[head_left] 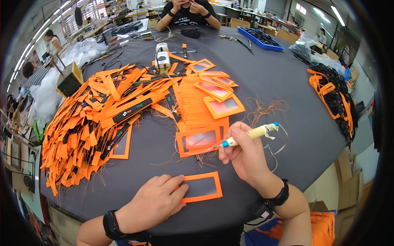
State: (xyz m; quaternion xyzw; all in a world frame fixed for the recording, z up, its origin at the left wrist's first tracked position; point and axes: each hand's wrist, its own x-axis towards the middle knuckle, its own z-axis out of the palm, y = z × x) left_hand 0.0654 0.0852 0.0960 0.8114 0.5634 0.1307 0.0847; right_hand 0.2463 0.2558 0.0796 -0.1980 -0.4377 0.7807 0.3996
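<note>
**One hand presses an orange frame flat, the other holds a hot tool**

The left hand (pixel 154 201) lies flat with its fingers spread, pressing on the left end of an orange frame (pixel 202 187) with a clear window. This frame lies near the front edge of the dark tabletop (pixel 283 94), right in front of the person. The hand is not closed around it; it only pushes down on it.

The right hand (pixel 242 153) is closed tight around a pen-shaped tool (pixel 250 134) with a pale taped handle and blue ends. The thin tip points left and sits at the edge of another orange frame (pixel 199 140), just behind the first one. A thin wire runs off the back of the tool.

Behind that frame is a neat stack of orange frames (pixel 197 102), with more frames fanned out on top. To the left a big messy pile of orange straps (pixel 94 123) covers that side of the tabletop. Loose orange threads (pixel 266 108) lie to the right of the stack. A heap of black and orange straps (pixel 334 96) sits by the right edge. A blue tray (pixel 260 39) and another person's hands (pixel 186 6) are at the far edge
</note>
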